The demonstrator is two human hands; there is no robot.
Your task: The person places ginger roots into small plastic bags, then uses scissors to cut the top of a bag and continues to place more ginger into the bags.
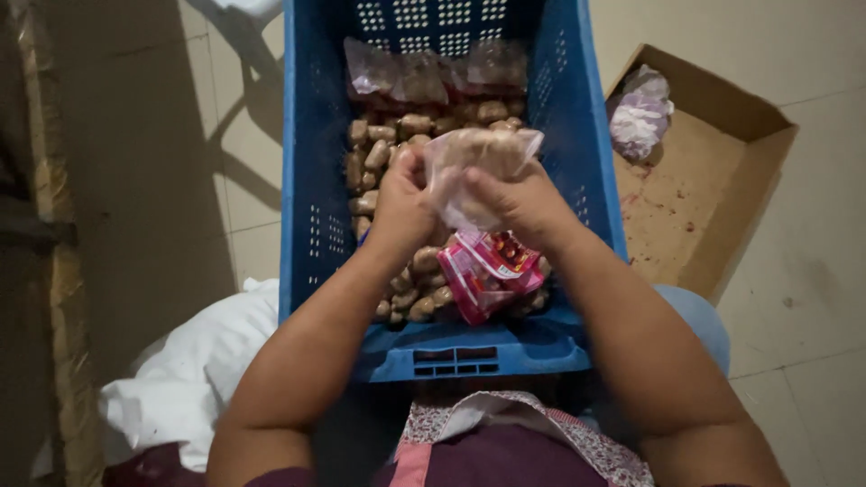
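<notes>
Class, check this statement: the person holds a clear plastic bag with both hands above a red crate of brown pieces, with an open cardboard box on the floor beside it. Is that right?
Not quite: the head view shows the crate is blue, not red. The rest holds: left hand and right hand hold the clear plastic bag above the brown pieces, the cardboard box beside it.

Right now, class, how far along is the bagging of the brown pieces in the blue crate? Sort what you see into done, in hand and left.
Done: filled clear bags lie at the far end of the blue crate. In hand: the left hand and right hand grip a clear bag with brown pieces inside, its mouth not yet closed. Left: loose brown pieces lie in the crate, beside pink packets.
</notes>
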